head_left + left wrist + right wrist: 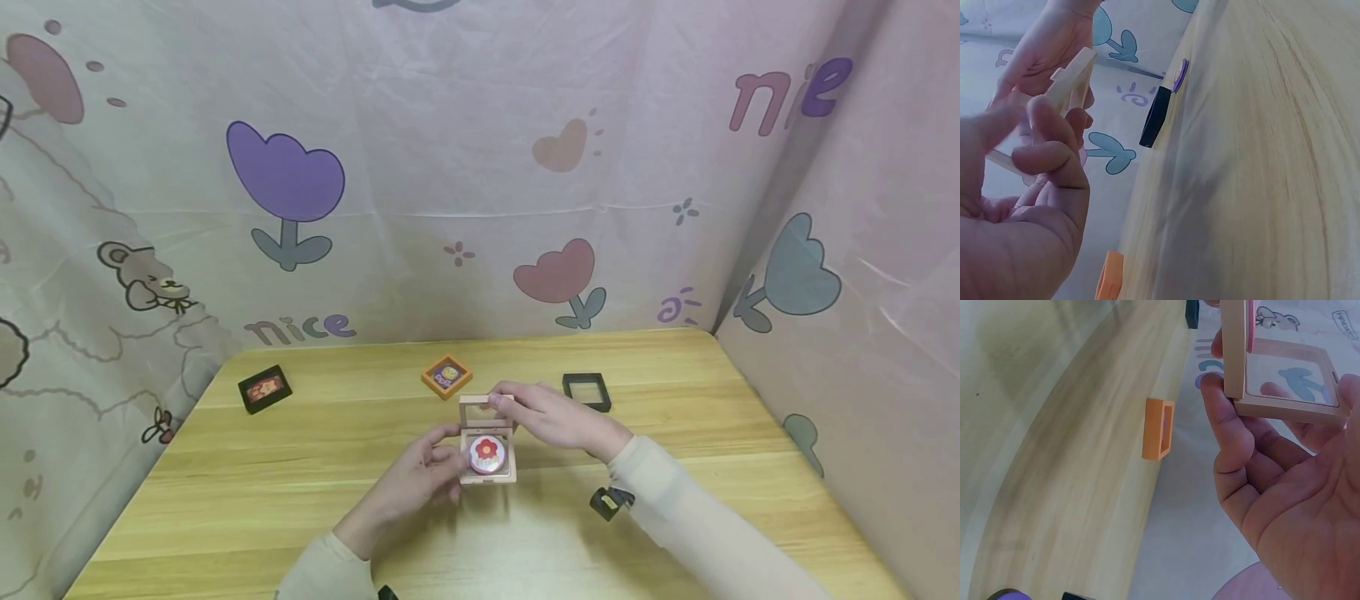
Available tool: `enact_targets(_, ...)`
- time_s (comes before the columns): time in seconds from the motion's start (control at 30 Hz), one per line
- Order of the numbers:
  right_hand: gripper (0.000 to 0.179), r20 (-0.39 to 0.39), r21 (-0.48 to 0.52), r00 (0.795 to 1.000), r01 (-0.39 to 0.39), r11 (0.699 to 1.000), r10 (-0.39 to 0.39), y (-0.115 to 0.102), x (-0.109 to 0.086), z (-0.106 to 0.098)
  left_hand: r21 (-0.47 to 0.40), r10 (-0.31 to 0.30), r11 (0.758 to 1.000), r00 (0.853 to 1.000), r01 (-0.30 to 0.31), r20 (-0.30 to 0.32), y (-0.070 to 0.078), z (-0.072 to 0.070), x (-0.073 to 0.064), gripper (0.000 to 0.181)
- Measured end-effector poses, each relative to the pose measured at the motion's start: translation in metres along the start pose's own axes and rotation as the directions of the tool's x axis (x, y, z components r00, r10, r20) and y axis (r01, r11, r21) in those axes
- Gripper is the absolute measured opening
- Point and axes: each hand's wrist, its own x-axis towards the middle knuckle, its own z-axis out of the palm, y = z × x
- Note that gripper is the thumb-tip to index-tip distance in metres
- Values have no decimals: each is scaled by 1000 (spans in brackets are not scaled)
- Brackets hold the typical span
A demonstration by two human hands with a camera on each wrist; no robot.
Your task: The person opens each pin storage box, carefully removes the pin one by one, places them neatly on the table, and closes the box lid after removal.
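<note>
A small pale pink hinged display case [487,479] with clear windows is held unfolded above the table. A round badge with a red flower [487,454] sits in its lower half. My left hand [416,479] holds that half by its left side, the thumb close to the badge. My right hand [555,415] grips the raised lid [474,401]. In the right wrist view, the lid frame [1291,411] lies between the thumb and fingers of the right hand [1297,506]. The left hand [1029,206] partly covers the case [1072,78] in the left wrist view.
An orange case with a badge [447,377] lies at the back middle of the wooden table [300,500]. A black case with a red picture [265,388] is at the far left. Behind the right hand lies a black frame [587,392], with a purple round piece [1179,76] near it.
</note>
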Motion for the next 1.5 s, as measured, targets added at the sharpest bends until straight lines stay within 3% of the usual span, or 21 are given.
enact_targets(0.17, 46, 0, -3, 1000, 8, 1000, -8, 0, 0, 0, -5, -6, 1000, 999, 6, -37, 2, -1, 1, 52)
enact_targets(0.5, 43, 34, -5, 997, 62, 998, -62, -3, 1, 4, -15, -15, 1000, 991, 13, -133, 1, -2, 5, 40)
enact_targets(1.5, 44, 43, 20, 996, 83, 996, -83, -6, -2, 4, -54, -15, 999, 989, 7, -149, -5, -4, 9, 38)
